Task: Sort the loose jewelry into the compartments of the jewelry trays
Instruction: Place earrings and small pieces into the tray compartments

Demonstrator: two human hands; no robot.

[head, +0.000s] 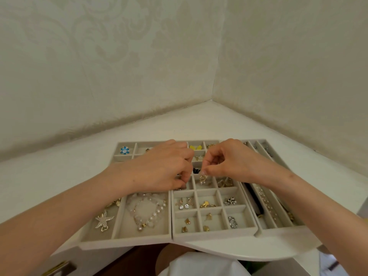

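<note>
Head view: grey jewelry trays (215, 233) side by side on white worktop (59, 176).
Left hand (165, 168): fingers curled over trays, hold unclear.
Right hand (229, 162): thumb and forefinger pinched, contents unclear.
Jewelry: pearl necklace (147, 212), starfish brooch (103, 220), earrings (184, 204) in compartments.

trays (215, 234): matt grey velvety cloth | necklace (148, 213): glossy pearly beads | table (49, 176): smooth white | wall (99, 56): embossed matt paper

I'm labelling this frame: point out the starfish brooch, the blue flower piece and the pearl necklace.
starfish brooch (104, 220): head view, centre of the star.
blue flower piece (124, 150): head view, its pale middle.
pearl necklace (158, 210): head view, pearls on its right side.
</note>
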